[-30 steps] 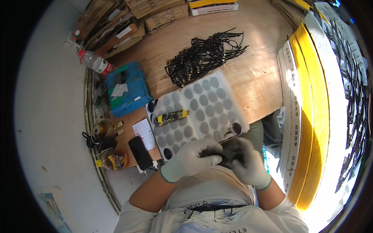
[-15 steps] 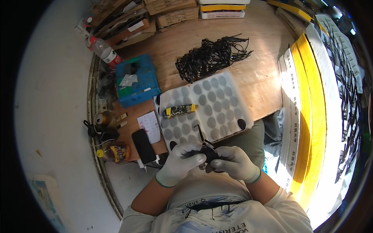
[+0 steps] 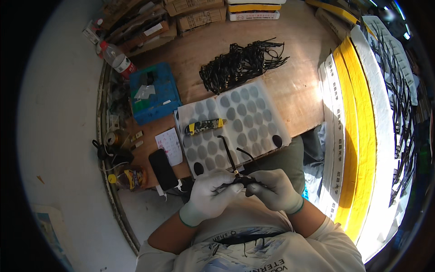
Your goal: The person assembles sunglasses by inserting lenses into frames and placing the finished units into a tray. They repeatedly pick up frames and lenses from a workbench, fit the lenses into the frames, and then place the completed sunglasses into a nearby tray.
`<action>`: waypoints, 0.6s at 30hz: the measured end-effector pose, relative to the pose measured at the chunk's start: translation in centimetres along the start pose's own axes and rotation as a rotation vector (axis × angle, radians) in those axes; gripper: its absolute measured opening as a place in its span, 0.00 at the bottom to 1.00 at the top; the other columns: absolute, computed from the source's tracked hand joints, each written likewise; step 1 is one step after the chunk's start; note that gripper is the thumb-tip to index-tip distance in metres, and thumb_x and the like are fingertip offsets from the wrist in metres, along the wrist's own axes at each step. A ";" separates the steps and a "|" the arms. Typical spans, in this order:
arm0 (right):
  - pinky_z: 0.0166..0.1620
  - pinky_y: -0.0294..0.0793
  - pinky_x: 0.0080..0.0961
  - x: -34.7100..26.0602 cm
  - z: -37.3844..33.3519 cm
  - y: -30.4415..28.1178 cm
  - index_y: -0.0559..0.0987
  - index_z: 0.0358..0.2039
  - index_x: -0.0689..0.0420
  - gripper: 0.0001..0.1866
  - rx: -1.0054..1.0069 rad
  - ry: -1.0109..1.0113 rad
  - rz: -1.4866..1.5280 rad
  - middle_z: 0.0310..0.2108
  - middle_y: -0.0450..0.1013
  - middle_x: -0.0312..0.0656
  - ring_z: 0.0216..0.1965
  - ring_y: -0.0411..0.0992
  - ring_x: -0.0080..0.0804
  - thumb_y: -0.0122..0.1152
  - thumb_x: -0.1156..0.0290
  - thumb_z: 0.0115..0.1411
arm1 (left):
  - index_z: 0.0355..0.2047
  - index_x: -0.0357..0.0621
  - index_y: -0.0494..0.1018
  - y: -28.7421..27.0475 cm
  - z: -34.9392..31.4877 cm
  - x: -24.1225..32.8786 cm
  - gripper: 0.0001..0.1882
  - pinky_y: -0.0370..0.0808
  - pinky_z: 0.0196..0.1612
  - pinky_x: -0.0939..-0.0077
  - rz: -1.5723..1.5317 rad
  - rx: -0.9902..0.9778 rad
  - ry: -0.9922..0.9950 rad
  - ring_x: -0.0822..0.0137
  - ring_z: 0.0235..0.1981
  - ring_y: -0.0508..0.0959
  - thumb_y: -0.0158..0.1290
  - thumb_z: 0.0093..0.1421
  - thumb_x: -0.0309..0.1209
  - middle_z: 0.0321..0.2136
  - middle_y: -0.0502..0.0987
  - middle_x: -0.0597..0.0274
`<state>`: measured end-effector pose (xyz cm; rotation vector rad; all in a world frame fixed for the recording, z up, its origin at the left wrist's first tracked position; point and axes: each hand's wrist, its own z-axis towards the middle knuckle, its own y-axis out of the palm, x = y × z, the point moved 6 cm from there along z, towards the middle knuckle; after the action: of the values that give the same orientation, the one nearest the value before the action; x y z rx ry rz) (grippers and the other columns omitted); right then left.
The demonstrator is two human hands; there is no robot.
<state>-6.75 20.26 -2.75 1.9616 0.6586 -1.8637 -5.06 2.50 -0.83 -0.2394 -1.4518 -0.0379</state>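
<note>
A pair of black glasses is held between my two gloved hands, its arms pointing away from me. My left hand pinches one side of the front, and my right hand grips the other. The fingers partly cover the front, so I cannot tell how the lenses sit. Just beyond lies a flat pack of dark oval lenses in rows under translucent sheeting. Loose dark lenses rest at its near corners. Across it lies a patterned handle-like tool wrapped with yellow tape.
A heap of black glasses frames lies farther back. To the left are a blue box, a phone, a written paper and bottles. Tall white and yellow stacks stand at the right; cardboard boxes line the back.
The glasses have been turned in my hands: the front now lies flatter, and both arms stick out away from me. The whole view has shifted slightly.
</note>
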 end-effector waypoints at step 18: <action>0.29 0.74 0.35 0.8 2.4 -4.2 0.80 0.41 0.63 0.09 -0.060 -0.053 -0.107 0.23 0.75 0.48 0.23 0.75 0.47 0.65 0.75 0.60 | 0.33 0.37 0.77 1.9 4.4 -2.4 0.07 0.76 0.39 0.66 0.184 -0.164 -0.091 0.51 0.38 0.81 0.63 0.57 0.25 0.41 0.80 0.44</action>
<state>-11.02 22.49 -3.50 1.8663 0.8081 -1.9272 -9.30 4.92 -3.04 -0.5140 -1.5128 0.0036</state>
